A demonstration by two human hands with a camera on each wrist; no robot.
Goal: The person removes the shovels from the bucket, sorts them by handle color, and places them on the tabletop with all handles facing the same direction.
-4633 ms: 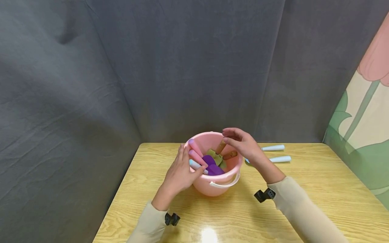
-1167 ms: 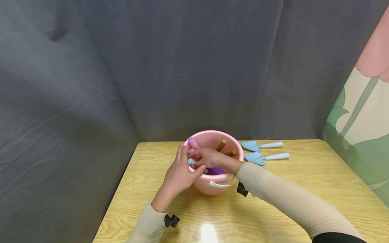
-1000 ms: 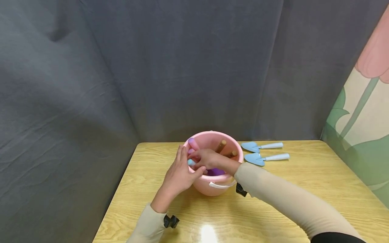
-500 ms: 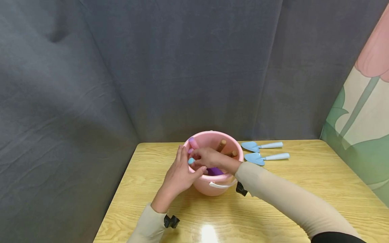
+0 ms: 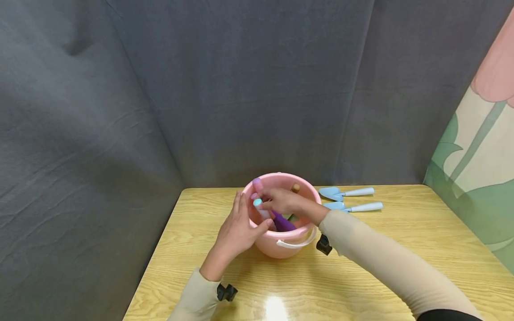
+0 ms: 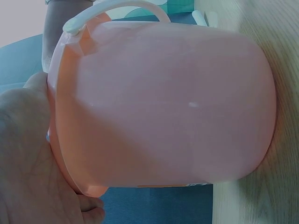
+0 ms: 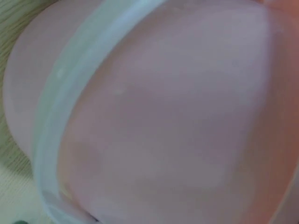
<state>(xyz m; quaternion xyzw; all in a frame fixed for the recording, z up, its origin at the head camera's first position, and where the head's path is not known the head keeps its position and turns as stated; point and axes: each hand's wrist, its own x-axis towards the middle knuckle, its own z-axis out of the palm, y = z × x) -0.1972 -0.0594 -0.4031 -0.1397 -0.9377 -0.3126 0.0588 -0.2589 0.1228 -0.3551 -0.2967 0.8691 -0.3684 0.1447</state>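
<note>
A pink bucket stands upright on the table, several handled tools leaning inside it. My left hand lies along its near left rim, fingers straight and thumb reaching over the edge; in the left wrist view the palm is against the rim of the bucket. Inside the opening, my right hand grips a white handle with a turquoise end, whose lower part is hidden. A pink handle with a purple end sits right beside those fingers. Below them shows a purple blade.
Two light blue garden trowels, a rear one and a front one, lie to the bucket's right. A wooden handle leans inside at the back. The white bail hangs at the front. A grey curtain stands behind the table.
My right hand reached from the right rim into the bucket, then rose slightly. The turquoise-ended handle came up with it, and the pink handle shifted a little. My left hand stayed on the rim.
</note>
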